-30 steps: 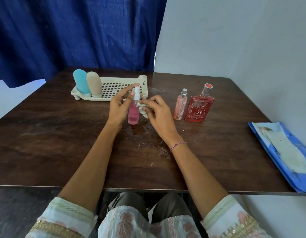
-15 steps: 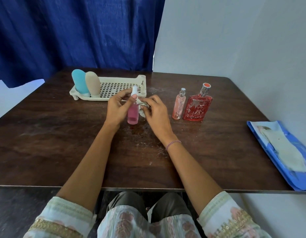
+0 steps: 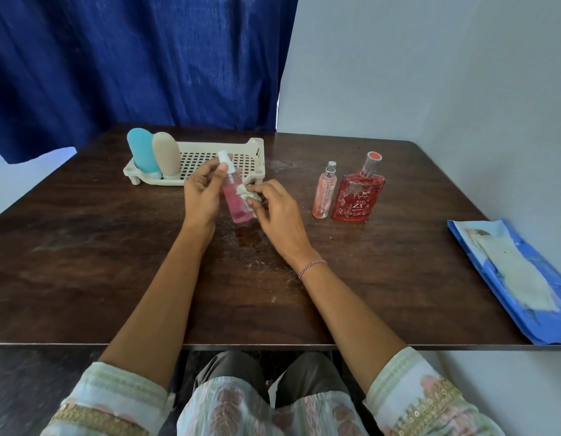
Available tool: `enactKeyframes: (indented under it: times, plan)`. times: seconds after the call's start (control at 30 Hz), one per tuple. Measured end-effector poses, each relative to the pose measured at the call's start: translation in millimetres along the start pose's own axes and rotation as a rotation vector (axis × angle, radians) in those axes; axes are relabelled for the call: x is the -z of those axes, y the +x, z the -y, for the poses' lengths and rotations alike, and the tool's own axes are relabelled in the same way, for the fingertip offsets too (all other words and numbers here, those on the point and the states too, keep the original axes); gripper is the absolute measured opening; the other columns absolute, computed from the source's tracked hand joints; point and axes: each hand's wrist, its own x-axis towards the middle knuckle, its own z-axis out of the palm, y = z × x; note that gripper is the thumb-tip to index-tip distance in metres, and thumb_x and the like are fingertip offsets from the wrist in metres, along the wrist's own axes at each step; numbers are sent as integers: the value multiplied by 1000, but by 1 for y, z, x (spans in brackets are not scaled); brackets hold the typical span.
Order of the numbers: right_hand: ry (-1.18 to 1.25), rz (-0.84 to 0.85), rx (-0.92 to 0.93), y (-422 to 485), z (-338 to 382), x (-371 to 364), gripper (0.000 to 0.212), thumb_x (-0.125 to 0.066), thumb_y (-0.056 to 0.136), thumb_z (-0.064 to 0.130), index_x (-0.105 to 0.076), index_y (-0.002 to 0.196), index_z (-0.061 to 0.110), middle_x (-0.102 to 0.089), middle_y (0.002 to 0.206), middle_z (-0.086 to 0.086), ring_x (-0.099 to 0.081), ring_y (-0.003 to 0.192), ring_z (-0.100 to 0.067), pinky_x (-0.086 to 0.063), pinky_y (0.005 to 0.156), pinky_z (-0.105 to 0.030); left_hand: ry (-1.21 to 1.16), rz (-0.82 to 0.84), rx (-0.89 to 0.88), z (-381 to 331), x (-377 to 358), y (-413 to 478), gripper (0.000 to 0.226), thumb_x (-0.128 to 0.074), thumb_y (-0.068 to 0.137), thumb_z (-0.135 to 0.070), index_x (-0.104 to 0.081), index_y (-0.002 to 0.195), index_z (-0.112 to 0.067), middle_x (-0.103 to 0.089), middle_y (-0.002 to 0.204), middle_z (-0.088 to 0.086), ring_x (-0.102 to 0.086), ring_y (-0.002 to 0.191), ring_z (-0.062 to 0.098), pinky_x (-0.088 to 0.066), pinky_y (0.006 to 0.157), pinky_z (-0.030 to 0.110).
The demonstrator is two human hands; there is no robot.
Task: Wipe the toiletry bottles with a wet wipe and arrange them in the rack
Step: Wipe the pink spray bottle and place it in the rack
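Held tilted over the bench [image 3: 115,247] in front of the rack [image 3: 254,152], the pink spray bottle [image 3: 236,201] looks light, rigid and probably slick when damp, so the left hand [image 3: 202,196] has its grip clamped near the neck while the right hand [image 3: 280,214] pinches the wet wipe [image 3: 247,193] against its side.

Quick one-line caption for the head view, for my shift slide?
Left hand holds the pink bottle, right hand presses a wipe to it; two tubes in the rack, two bottles waiting.

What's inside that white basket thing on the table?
A blue bottle and a beige bottle stand at the left end of the rack. The left hand and pink spray bottle cover part of its floor.
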Motion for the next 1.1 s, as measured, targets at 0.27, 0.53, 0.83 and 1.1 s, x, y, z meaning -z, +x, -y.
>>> enactKeyframes:
  times: [0.27,0.53,0.83,1.1]
  plan:
    - [120,5,24,1,0,9,21,-62,86,2,-64,107,3,-59,107,-5,-56,96,-7,-51,83,-19,-391,-252,211,-8,4,6,6,-54,95,-19,-60,97,-18,-72,94,-1,-68,97,12,-53,90,31]
    - [184,-9,48,1,3,7,21,-66,81,-3,-65,102,1,-55,108,-8,-54,108,-11,-53,87,-23,-517,-290,334,-1,5,11,27,-58,93,-22,-54,116,-7,-67,113,12,-68,97,18,-54,91,41]
    - [151,-111,-16,-1,2,7,19,-70,78,-2,-71,96,3,-63,100,-6,-61,99,-14,-53,83,-19,-594,-261,390,1,0,8,37,-53,96,-18,-49,130,-3,-63,121,15,-65,107,23,-57,84,40]
    - [189,-244,-80,5,3,10,19,-64,86,2,-67,105,4,-60,106,-6,-61,99,-14,-52,79,-13,-599,-230,337,-1,-4,8,31,-53,96,-18,-51,124,-5,-65,116,13,-65,107,23,-58,83,39]
